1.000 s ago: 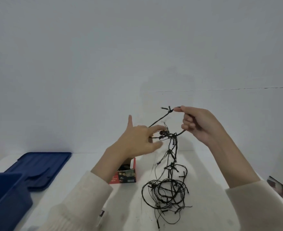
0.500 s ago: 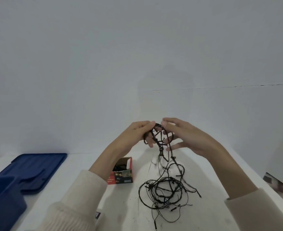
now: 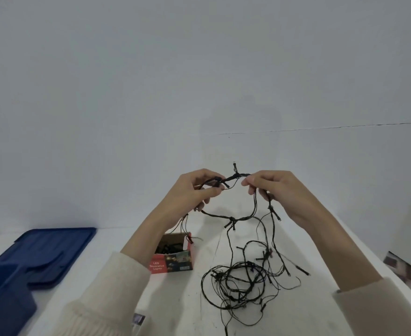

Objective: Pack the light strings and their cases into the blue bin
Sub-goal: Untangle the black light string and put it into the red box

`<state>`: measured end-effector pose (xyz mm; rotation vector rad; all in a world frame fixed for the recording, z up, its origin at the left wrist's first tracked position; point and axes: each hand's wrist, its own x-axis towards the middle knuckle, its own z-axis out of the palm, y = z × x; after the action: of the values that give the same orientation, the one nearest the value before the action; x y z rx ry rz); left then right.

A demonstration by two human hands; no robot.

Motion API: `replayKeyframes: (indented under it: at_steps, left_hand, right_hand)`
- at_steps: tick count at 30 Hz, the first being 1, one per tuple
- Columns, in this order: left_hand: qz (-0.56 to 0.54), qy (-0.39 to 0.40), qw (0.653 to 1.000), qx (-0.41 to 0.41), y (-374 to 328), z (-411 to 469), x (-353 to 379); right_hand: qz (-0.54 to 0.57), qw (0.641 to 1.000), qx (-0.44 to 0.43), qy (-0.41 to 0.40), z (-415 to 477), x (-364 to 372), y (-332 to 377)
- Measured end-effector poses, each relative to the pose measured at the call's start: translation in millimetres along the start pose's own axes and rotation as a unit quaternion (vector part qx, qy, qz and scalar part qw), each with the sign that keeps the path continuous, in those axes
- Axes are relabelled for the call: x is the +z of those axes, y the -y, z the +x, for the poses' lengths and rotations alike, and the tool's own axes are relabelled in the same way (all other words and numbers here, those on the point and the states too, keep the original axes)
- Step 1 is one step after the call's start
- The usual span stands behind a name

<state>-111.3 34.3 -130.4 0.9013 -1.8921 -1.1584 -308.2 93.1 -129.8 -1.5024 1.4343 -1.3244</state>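
Note:
A black light string (image 3: 243, 280) lies in a loose tangle on the white table, and its upper end rises to both hands. My left hand (image 3: 194, 190) pinches a small bundle of the wire above the table. My right hand (image 3: 274, 190) pinches the wire a short way to the right, with a short stretch taut between the hands and a loop hanging below. A small red case (image 3: 175, 260) stands open behind my left forearm, with dark wire inside. The blue bin (image 3: 3, 301) sits at the lower left corner.
The bin's blue lid (image 3: 51, 251) lies flat on the white table (image 3: 175, 306) at the left, beside the bin. A plain white wall rises right behind the table. A dark printed object (image 3: 410, 275) shows at the right edge.
The hands met over the bundle half a second ago and have now drawn apart sideways, stretching a short length of wire between them. More string has lifted off the tangle.

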Motion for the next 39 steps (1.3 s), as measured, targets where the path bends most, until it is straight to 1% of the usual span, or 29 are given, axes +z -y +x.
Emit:
replayKeyframes:
  at_steps: [3, 6, 8, 9, 12, 14, 18, 20, 22, 24, 26, 28, 29, 30, 31, 32, 33, 34, 35, 36, 38, 39]
  left_hand:
    - [-0.019, 0.008, 1.000, 0.008, 2, -1, 0]
    - [-0.036, -0.015, 0.999, 0.014, 1, 0, 1]
    - [-0.029, -0.027, 0.999, 0.013, 2, 1, 1]
    - [-0.021, -0.023, 0.999, 0.014, 2, 1, 2]
    - [0.012, 0.022, 0.999, 0.027, 5, 2, 5]
    - [0.018, 0.050, 0.998, 0.025, 9, 3, 7]
    - [0.029, 0.084, 0.996, 0.009, 24, 5, 1]
    - [0.077, 0.095, 0.992, 0.009, 33, 6, -5]
    - [0.126, 0.123, 0.984, -0.008, 40, 6, -10]
    - [0.116, 0.143, 0.982, -0.041, 47, 4, -14]
    - [0.118, 0.133, 0.982, -0.065, 53, 4, -17]
    - [0.153, 0.111, 0.980, -0.067, 59, 6, -19]
    - [0.161, 0.101, 0.979, -0.065, 61, 7, -19]
    - [0.161, 0.094, 0.980, -0.063, 62, 8, -18]
    - [0.152, 0.083, 0.983, -0.063, 62, 9, -16]
    - [0.140, 0.068, 0.986, -0.061, 63, 10, -13]
    - [0.126, 0.051, 0.989, -0.057, 62, 10, -7]
    - [0.111, 0.044, 0.992, -0.050, 62, 11, -1]
    - [0.091, 0.052, 0.994, -0.043, 60, 12, 7]
    - [0.078, 0.072, 0.994, -0.036, 61, 13, 17]
    - [0.071, 0.114, 0.991, -0.020, 61, 14, 38]
    - [0.068, 0.125, 0.990, -0.011, 61, 14, 48]
  right_hand:
    - [0.027, 1.000, 0.006, 0.015, 1, -3, 2]
    - [0.045, 0.998, 0.021, 0.038, 2, -5, 4]
    - [0.059, 0.997, 0.029, 0.038, 4, -5, 5]
    - [0.067, 0.997, 0.027, 0.020, 6, -5, 5]
    - [0.085, 0.993, -0.002, -0.088, 14, -3, 6]
    - [0.099, 0.986, -0.019, -0.129, 19, -3, 9]
    - [0.169, 0.958, -0.050, -0.226, 26, -14, 19]
    - [0.190, 0.945, -0.065, -0.260, 29, -18, 20]
    - [0.217, 0.930, -0.070, -0.288, 31, -20, 20]
    - [0.245, 0.914, -0.069, -0.316, 32, -23, 19]
    - [0.268, 0.898, -0.069, -0.343, 33, -27, 18]
    - [0.285, 0.886, -0.073, -0.359, 34, -28, 17]
    - [0.286, 0.889, -0.071, -0.351, 35, -27, 15]
    - [0.277, 0.903, -0.062, -0.321, 34, -26, 15]
    - [0.251, 0.929, -0.046, -0.267, 33, -24, 16]
    - [0.207, 0.959, -0.024, -0.191, 30, -21, 18]
    - [0.158, 0.982, -0.006, -0.108, 27, -16, 19]
    - [0.120, 0.992, 0.003, -0.038, 23, -10, 21]
    - [0.104, 0.995, 0.002, 0.006, 21, -4, 23]
    - [0.106, 0.994, -0.004, 0.027, 19, 2, 25]
    - [0.145, 0.988, -0.014, 0.042, 19, 8, 32]
    - [0.173, 0.984, -0.020, 0.035, 20, 8, 36]
